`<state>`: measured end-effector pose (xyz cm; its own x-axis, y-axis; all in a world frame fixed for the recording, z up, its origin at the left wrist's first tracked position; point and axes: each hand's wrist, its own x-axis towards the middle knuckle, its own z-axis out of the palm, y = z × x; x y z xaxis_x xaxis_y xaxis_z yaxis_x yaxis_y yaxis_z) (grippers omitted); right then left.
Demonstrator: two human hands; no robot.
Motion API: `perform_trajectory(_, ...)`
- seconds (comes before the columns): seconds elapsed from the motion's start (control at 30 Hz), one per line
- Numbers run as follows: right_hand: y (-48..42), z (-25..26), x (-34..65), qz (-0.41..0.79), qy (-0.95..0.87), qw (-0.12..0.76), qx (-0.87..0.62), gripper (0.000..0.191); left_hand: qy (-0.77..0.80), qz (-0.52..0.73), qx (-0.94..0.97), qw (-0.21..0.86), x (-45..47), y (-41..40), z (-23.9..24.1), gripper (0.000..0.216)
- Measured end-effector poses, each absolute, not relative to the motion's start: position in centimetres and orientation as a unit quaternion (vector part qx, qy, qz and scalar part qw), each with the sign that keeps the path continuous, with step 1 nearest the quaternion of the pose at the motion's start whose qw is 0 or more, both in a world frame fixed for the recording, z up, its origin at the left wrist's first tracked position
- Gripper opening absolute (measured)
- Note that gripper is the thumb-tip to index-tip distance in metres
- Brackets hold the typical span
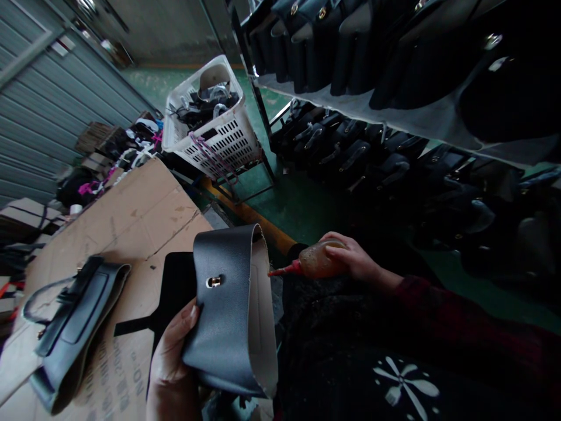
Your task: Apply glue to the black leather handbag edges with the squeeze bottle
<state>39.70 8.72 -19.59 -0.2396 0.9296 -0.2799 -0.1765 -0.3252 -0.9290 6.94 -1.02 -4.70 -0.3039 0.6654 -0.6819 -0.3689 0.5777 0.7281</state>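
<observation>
My left hand (177, 345) grips a black leather handbag body (223, 316) by its lower left side, thumb on the front panel. The bag's open rim faces right and shows a pale lining; a gold clasp sits on its front. My right hand (353, 257) is wrapped round a glue bottle (324, 259) with amber contents and a red nozzle. The nozzle tip is at the bag's rim; whether it touches, I cannot tell. Behind the held bag, a black flap with a strap (175, 286) spreads out. Another black handbag (79, 327) with a handle lies to the left.
Flattened cardboard (149, 204) covers the work surface. Beyond it, a white plastic basket (223, 140) of bag parts rests on a metal stand. A rack (315, 96) at the right carries several rows of black bags. Boxes and scraps (109, 146) are heaped along the left wall.
</observation>
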Motion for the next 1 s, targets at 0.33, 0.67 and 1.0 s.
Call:
perform_trajectory(0.33, 9.1, -19.8, 39.4, 0.678, -0.331, 0.464, -0.463, 0.032, 0.664, 0.45, 0.122, 0.585, 7.5, -0.8, -4.2, 0.047)
perform_trajectory(0.67, 8.2, -20.1, 38.8, 0.697, -0.35, 0.423, -0.461, 0.033, 0.662, 0.452, 0.135, 0.582, 7.5, -0.8, -4.4, 0.04)
perform_trajectory(1.0, 6.2, -19.5, 39.2, 0.723, -0.385, 0.365, -0.443, 0.034, 0.646, 0.447, 0.129, 0.605, 6.1, -0.8, -5.5, 0.041)
